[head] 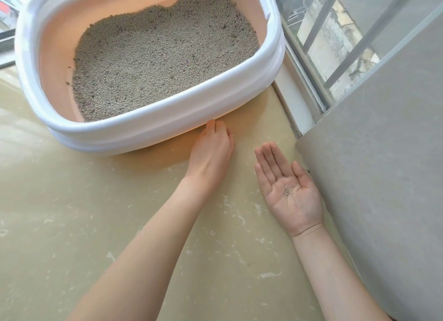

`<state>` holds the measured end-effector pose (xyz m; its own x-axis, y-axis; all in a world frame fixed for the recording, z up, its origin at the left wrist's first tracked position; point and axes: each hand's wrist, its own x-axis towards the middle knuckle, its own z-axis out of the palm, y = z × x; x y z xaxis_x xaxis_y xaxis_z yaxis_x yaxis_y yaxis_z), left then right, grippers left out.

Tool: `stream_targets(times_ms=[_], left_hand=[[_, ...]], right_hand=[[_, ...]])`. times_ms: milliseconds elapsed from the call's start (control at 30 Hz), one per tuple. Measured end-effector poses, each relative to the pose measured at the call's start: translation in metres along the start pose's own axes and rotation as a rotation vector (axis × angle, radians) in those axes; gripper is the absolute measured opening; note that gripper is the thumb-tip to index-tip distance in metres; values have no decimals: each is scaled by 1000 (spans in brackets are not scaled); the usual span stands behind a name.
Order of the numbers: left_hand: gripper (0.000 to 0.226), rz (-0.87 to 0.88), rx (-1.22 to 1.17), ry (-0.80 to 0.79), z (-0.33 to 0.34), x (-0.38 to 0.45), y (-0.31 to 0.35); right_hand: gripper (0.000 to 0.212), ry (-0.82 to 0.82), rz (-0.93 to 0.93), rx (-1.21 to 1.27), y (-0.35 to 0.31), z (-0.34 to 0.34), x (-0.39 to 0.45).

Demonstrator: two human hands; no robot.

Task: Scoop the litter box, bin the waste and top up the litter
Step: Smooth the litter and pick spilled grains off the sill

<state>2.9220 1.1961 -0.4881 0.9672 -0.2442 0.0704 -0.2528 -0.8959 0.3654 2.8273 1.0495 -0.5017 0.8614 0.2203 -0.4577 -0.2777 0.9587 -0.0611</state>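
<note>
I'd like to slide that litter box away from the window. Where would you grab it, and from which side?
Probably by the broad white rim of the litter box, on the near long side facing the person. The rim rolls outward into an overhanging lip that fingers can hook under. The far right side sits close against the window frame, leaving little room. The left hand already rests on the floor beside that near edge.

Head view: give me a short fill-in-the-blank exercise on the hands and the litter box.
1. The right hand lies palm ____.
2. A few litter grains rest on the ____ hand's palm.
3. The left hand reaches its fingertips to the floor beside the litter ____.
4. The litter box has a white rim and a ____ inside.

Missing words: up; right; box; pink
</note>
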Motion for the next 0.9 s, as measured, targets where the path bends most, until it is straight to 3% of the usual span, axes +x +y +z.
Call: stream_targets(times_ms=[200,400,500,633,767,900], left_hand=[[12,-21,171,-132,0,8,9],[32,-74,400,-303,-1,17,28],[25,-96,327,-331,-7,16,27],[17,-120,-96,-226,-30,-17,37],[8,69,-351,-267,-40,-51,68],[20,382,-236,-191,-14,-60,72]], right_hand=[[54,3,4,5,0,0,1],[55,11,-9,-11,0,1,1],[54,15,-12,-12,-1,1,1],[51,52,-24,-12,-1,4,-1],[50,70,-20,-1,0,4,-4],[52,67,0,-6,1,-2,-5]])
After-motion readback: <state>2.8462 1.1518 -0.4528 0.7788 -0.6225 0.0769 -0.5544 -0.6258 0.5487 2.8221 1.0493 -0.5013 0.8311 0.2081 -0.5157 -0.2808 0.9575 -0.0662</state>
